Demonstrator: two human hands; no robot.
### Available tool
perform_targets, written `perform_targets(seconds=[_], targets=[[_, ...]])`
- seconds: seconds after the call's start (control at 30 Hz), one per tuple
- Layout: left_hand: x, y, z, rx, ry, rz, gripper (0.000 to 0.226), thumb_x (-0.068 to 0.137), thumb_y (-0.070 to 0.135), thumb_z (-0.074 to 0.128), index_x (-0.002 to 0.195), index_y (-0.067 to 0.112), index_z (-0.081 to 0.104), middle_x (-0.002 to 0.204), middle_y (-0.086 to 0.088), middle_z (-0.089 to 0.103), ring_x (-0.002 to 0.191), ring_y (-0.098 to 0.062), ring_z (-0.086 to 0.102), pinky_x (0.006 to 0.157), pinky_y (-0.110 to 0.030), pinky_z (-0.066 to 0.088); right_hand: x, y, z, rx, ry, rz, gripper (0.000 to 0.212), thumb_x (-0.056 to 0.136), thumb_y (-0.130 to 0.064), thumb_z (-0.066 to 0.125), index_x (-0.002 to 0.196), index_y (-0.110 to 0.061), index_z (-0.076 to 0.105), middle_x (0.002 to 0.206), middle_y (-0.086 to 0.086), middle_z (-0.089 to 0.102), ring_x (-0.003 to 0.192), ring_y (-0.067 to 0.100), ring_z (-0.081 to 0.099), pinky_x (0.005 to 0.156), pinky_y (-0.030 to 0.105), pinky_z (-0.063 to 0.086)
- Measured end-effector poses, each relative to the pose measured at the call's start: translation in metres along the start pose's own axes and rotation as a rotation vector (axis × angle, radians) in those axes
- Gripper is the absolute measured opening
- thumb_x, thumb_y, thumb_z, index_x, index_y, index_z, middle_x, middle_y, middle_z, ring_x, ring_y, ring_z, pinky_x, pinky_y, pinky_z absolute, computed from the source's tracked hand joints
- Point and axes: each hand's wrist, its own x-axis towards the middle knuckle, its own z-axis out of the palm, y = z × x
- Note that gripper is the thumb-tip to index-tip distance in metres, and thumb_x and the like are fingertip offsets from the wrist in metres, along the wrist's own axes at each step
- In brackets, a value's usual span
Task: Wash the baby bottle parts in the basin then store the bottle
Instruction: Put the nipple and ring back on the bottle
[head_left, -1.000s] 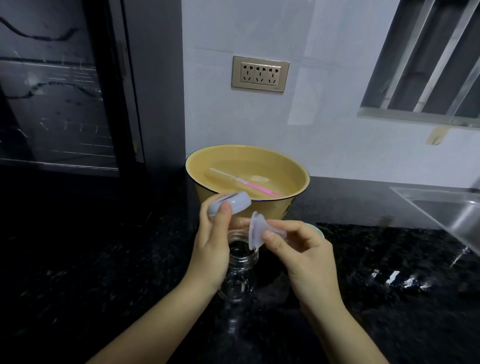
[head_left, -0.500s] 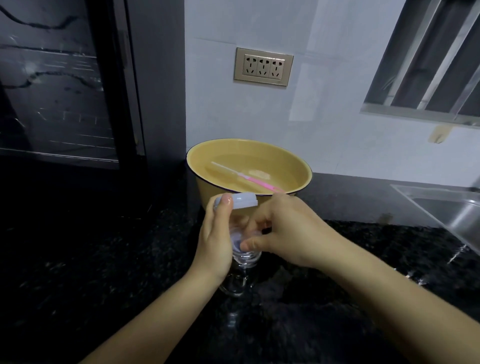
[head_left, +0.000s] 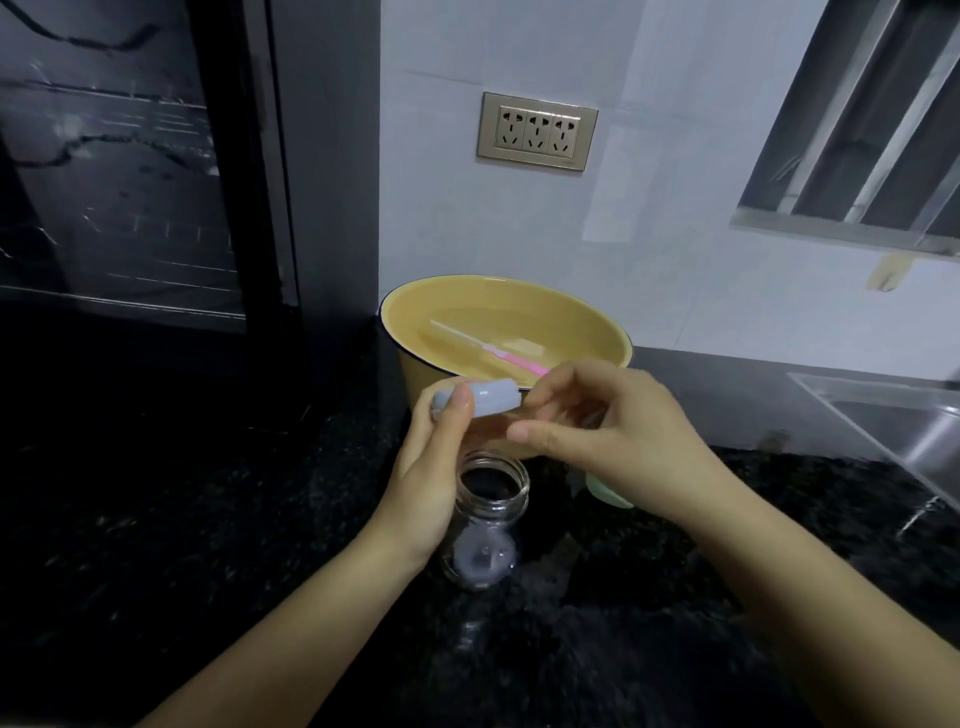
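Note:
A clear glass baby bottle (head_left: 491, 512) stands open on the black counter, with a pale lilac part (head_left: 484, 555) lying inside at its bottom. My left hand (head_left: 431, 483) pinches the lilac screw ring (head_left: 485, 397) above the bottle's mouth. My right hand (head_left: 618, 431) hovers just right of the ring, fingers loosely curled with nothing visible in them. Behind the hands sits the yellow basin (head_left: 571, 317) with water and a pink brush (head_left: 514, 357) in it.
A pale green object (head_left: 608, 493) peeks out under my right wrist. A steel sink (head_left: 904, 431) is set into the counter at the right. A dark glass-fronted cabinet (head_left: 130, 182) stands at the left, and a wall socket (head_left: 537, 130) sits above the basin.
My right hand held a pale silicone part, brought it down to the bottle's mouth and has lifted away without it. A pale part now lies inside the bottle. My left hand kept the ring.

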Motion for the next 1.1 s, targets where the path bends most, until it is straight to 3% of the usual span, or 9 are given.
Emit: perform_targets(seconds=[0.13, 0.23, 0.33, 0.43, 0.5, 0.57, 0.67, 0.8, 1.1], targets=[[0.0, 0.005, -0.008, 0.1, -0.216, 0.033, 0.047, 0.077, 0.052, 0.048, 0.115, 0.026, 0.052, 0.113, 0.018, 0.064, 0.114, -0.004, 0.057, 0.095, -0.02, 0.044, -0.002, -0.002, -0.002, -0.028, -0.059, -0.092, 0.048, 0.065, -0.053, 0.073, 0.11, -0.04, 0.062, 0.103, -0.015, 0.065, 0.094, -0.001, 0.06, 0.078, 0.012, 0.043], [0.001, 0.009, -0.015, 0.143, -0.336, 0.007, 0.037, 0.085, 0.035, 0.05, 0.121, 0.026, 0.045, 0.116, 0.019, 0.061, 0.111, 0.009, 0.054, 0.089, -0.008, 0.041, -0.001, -0.002, 0.001, -0.048, -0.132, -0.145, 0.044, 0.065, -0.055, 0.068, 0.107, -0.056, 0.057, 0.108, -0.015, 0.063, 0.1, 0.0, 0.059, 0.087, 0.017, 0.045], [0.003, 0.011, -0.023, 0.222, -0.429, -0.022, 0.05, 0.082, 0.043, 0.059, 0.127, 0.032, 0.04, 0.121, 0.022, 0.058, 0.117, 0.007, 0.051, 0.093, -0.01, 0.039, 0.0, 0.002, 0.0, -0.055, -0.202, -0.115, 0.051, 0.067, -0.045, 0.078, 0.112, -0.052, 0.057, 0.107, -0.014, 0.057, 0.098, 0.0, 0.058, 0.086, 0.014, 0.044], [0.004, 0.007, -0.029, 0.299, -0.503, -0.06, 0.086, 0.065, 0.058, 0.074, 0.134, 0.044, 0.025, 0.127, 0.035, 0.05, 0.126, 0.005, 0.045, 0.101, -0.015, 0.038, 0.001, 0.004, -0.002, -0.046, -0.252, -0.095, 0.047, 0.072, -0.033, 0.08, 0.113, -0.047, 0.062, 0.102, -0.011, 0.055, 0.1, 0.001, 0.056, 0.088, 0.013, 0.044], [0.003, 0.005, -0.032, 0.327, -0.542, -0.081, 0.102, 0.061, 0.042, 0.08, 0.138, 0.045, 0.013, 0.129, 0.039, 0.046, 0.128, 0.007, 0.042, 0.102, -0.015, 0.037, 0.001, 0.004, -0.002, -0.022, -0.26, -0.093, 0.045, 0.073, -0.029, 0.08, 0.105, -0.053, 0.061, 0.102, -0.011, 0.055, 0.101, 0.0, 0.056, 0.091, 0.016, 0.045], [0.002, 0.003, -0.034, 0.357, -0.57, -0.072, 0.104, 0.063, 0.027, 0.08, 0.14, 0.043, 0.012, 0.134, 0.034, 0.044, 0.129, 0.005, 0.042, 0.101, -0.016, 0.039, 0.0, 0.005, -0.001, -0.054, -0.268, -0.104, 0.047, 0.072, -0.028, 0.08, 0.105, -0.053, 0.058, 0.106, -0.011, 0.056, 0.103, 0.0, 0.056, 0.093, 0.018, 0.046], [0.001, 0.0, -0.036, 0.361, -0.535, -0.088, 0.102, 0.061, 0.022, 0.082, 0.14, 0.041, 0.02, 0.138, 0.02, 0.045, 0.127, 0.0, 0.046, 0.099, -0.021, 0.043, -0.003, 0.006, 0.0, -0.041, -0.283, -0.088, 0.049, 0.068, -0.03, 0.083, 0.107, -0.044, 0.057, 0.111, -0.014, 0.058, 0.102, 0.002, 0.058, 0.092, 0.027, 0.049], [0.0, -0.004, -0.036, 0.351, -0.5, -0.118, 0.1, 0.064, 0.001, 0.083, 0.14, 0.034, 0.026, 0.126, 0.016, 0.057, 0.119, -0.004, 0.056, 0.093, -0.022, 0.047, -0.003, 0.006, 0.004, -0.071, -0.304, -0.043, 0.052, 0.063, -0.036, 0.082, 0.109, -0.034, 0.058, 0.105, -0.016, 0.064, 0.094, 0.003, 0.062, 0.086, 0.035, 0.052], [-0.002, -0.004, -0.036, 0.353, -0.446, -0.146, 0.095, 0.063, -0.009, 0.081, 0.138, 0.025, 0.032, 0.111, 0.016, 0.066, 0.107, -0.009, 0.064, 0.089, -0.021, 0.05, -0.002, 0.003, 0.011, -0.143, -0.318, 0.003, 0.044, 0.062, -0.035, 0.084, 0.097, -0.031, 0.059, 0.094, -0.014, 0.066, 0.083, 0.001, 0.06, 0.076, 0.027, 0.052]])
